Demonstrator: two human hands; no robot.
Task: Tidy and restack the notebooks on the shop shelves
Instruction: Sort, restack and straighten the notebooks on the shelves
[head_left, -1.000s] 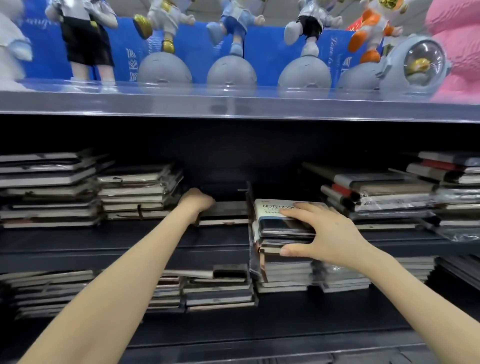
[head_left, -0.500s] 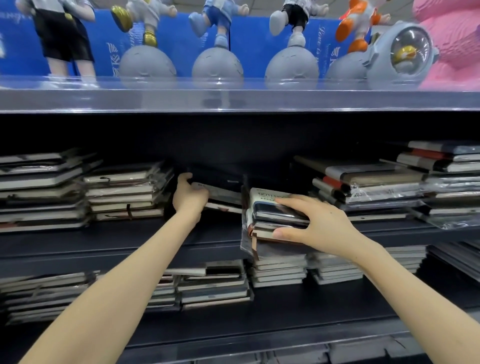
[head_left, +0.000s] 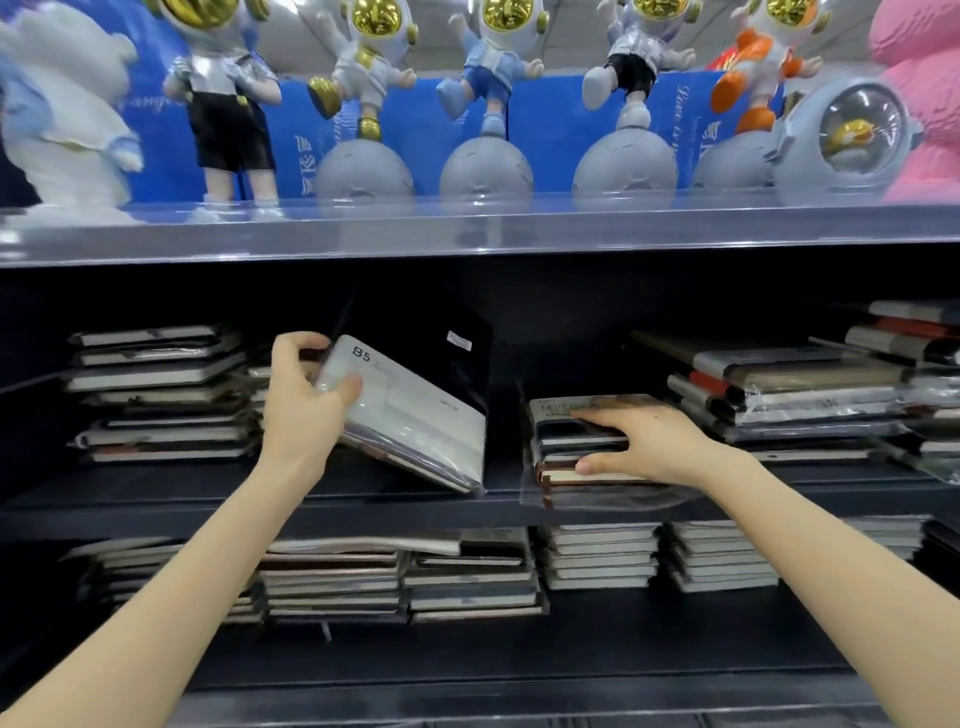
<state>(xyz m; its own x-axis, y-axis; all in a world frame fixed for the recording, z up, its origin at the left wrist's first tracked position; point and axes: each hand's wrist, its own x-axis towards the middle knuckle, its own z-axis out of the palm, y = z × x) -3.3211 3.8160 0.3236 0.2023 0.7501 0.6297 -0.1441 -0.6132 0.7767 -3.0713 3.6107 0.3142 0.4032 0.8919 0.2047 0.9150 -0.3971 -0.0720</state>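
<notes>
The left hand (head_left: 306, 387) grips a wrapped notebook (head_left: 410, 415) by its raised left end. Its long axis slopes down-right to the middle shelf's (head_left: 156, 501) front edge. The right hand (head_left: 652, 441) clamps a flat stack (head_left: 566, 441) just beside it.

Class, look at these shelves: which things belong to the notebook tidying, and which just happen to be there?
Part of the job: left hand gripping the tilted B5 notebook; right hand holding the wrapped stack; the other notebook piles.
Just there: astronaut figurines; pink toy; domed grey ornament.
</notes>
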